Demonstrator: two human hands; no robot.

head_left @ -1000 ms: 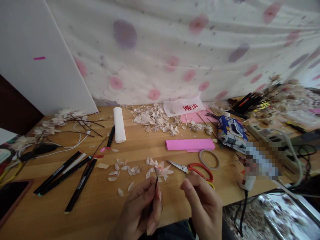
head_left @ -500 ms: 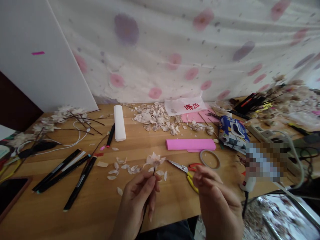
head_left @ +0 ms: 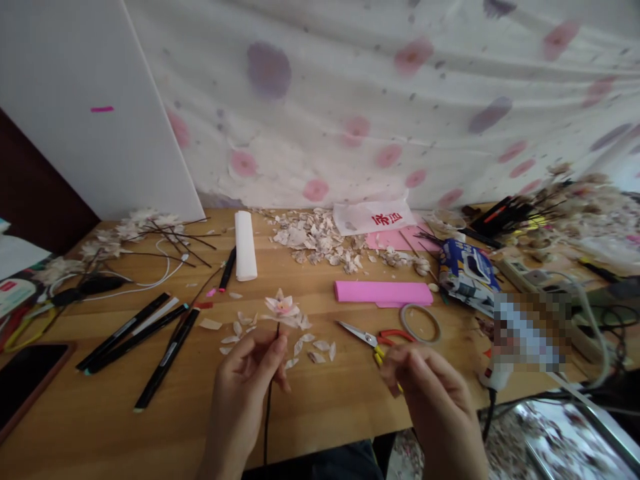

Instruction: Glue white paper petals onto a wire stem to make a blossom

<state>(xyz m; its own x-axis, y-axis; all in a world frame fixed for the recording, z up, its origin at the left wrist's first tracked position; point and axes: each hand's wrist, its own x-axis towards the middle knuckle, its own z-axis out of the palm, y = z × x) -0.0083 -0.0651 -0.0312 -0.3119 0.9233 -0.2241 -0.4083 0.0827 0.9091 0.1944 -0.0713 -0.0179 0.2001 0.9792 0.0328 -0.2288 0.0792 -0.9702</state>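
Note:
In the head view, my left hand (head_left: 244, 385) pinches the dark thin stem of an artificial flower (head_left: 281, 307), with pale petals and a pinkish centre, upright above the fingertips. The stem's lower end hangs down below the hand. My right hand (head_left: 436, 395) is closed at the right, thumb and fingertips pressed together; whatever they hold, if anything, is hidden. Just behind it lie opened scissors (head_left: 366, 337) with red and yellow handles, partly covered by the fingers. Loose pale petals (head_left: 320, 345) are scattered on the wooden table (head_left: 320, 393) beyond the left hand.
A pink paper roll (head_left: 383, 292), a tape ring (head_left: 421, 325) and a wipes pack (head_left: 469, 270) lie farther right. A petal heap (head_left: 315, 233) and white roll (head_left: 245, 247) are at the back. Black markers (head_left: 167, 360), a phone (head_left: 33, 383) and finished flowers (head_left: 135, 227) occupy the left.
My left hand has moved left with the flower, whose face now tilts more into view. My right hand has shifted slightly, still closed. The whole view has swung a little left.

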